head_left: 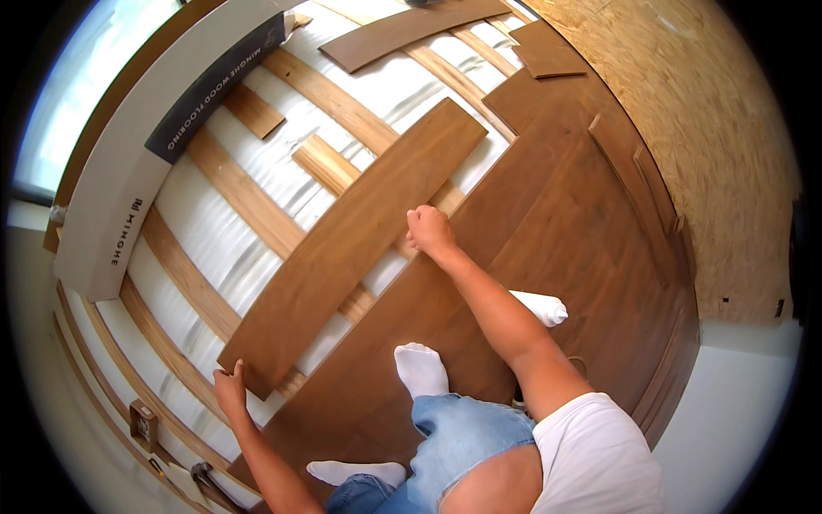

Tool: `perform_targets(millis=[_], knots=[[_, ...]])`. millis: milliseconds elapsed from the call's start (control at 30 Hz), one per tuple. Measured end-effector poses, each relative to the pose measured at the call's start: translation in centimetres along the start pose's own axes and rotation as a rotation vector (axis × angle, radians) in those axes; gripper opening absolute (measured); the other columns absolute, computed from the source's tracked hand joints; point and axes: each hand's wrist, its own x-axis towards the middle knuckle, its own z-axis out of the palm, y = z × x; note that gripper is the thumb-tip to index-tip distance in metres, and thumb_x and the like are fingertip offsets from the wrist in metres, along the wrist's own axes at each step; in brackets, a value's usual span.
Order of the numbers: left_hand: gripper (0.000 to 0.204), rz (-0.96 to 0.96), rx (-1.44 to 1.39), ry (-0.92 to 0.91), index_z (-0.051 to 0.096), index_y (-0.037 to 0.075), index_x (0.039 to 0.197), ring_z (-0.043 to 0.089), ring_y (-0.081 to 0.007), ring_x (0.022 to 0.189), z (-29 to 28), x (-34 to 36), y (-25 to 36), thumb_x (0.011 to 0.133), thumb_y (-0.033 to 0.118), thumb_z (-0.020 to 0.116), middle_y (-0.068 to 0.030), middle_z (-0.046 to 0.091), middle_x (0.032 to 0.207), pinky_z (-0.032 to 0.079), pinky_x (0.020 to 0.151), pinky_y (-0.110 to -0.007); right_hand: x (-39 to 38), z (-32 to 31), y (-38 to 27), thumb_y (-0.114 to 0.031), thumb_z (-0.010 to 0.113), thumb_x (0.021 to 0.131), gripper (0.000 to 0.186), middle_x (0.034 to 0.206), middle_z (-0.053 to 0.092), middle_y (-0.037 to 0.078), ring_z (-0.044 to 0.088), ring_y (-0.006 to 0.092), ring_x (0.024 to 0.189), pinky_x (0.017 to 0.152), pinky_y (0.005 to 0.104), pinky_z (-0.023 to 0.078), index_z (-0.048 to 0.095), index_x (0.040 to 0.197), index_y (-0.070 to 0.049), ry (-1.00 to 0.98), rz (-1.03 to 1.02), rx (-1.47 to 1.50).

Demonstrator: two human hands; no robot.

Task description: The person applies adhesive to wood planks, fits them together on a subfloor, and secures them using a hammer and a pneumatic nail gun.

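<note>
A long brown floorboard [355, 248] lies diagonally over pale wooden battens, apart from the laid brown flooring [548, 223]. My left hand [229, 390] grips its near left end, thumb on top and the other fingers mostly hidden. Curled closed, my right hand [431, 231] is at the edge facing the laid boards, about midway along. Its fingertips are partly hidden against that edge. A strip of battens and white sheeting shows between this board and the laid flooring.
White bottle [539, 307] lies under my right forearm. A long carton [111, 197] stands at left. Battens [244, 193] run across white sheeting. A loose board [411, 32] lies at the far side, narrow offcuts [629, 176] at right. A hammer [210, 484] is at lower left.
</note>
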Motion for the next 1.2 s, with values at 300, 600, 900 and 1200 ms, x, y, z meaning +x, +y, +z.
perform_targets(millis=[300,600,900,1200], knots=[[0.062,-0.08,-0.353,-0.296,0.063,-0.008,0.098,0.066,-0.0229,0.054,1.5,0.7,-3.6,0.094,0.053,0.072,-0.0157,0.067,0.079,0.053,0.045,-0.034,-12.0,-6.8,8.2,-0.037,0.072,0.089,0.047,0.121,0.069,0.015,0.063,0.0372,0.119,0.1,0.063,0.046,0.062,0.12,-0.004,-0.244,-0.079,-1.191],[0.057,-0.049,-0.405,-0.258,0.057,-0.002,0.087,0.061,-0.0185,0.053,1.8,0.4,-4.0,0.093,0.052,0.074,-0.0105,0.062,0.073,0.052,0.048,-0.032,-12.4,-15.4,12.5,-0.031,0.084,0.072,0.046,0.111,0.077,0.017,0.075,0.0289,0.105,0.089,0.0396,0.06,0.074,0.108,-0.003,-0.587,0.182,-1.287],[0.06,-0.073,-0.54,-0.053,0.054,0.004,0.075,0.051,-0.0141,0.051,3.2,-0.5,-4.8,0.087,0.057,0.079,-0.0058,0.055,0.062,0.041,0.047,-0.032,-8.9,-18.2,-2.1,-0.02,0.086,0.082,0.056,0.113,0.067,0.008,0.065,0.0194,0.104,0.094,0.0377,0.054,0.059,0.128,-0.002,-0.222,-0.089,0.189],[0.067,-0.052,-0.464,-0.091,0.064,-0.004,0.087,0.066,-0.0298,0.073,4.5,0.8,-5.6,0.088,0.062,0.072,-0.0199,0.069,0.08,0.052,0.068,-0.043,-7.9,-9.9,-15.7,-0.012,0.089,0.077,0.069,0.125,0.067,0.008,0.062,0.022,0.119,0.104,0.0401,0.049,0.055,0.137,-0.003,-0.3,-0.518,-0.094]])
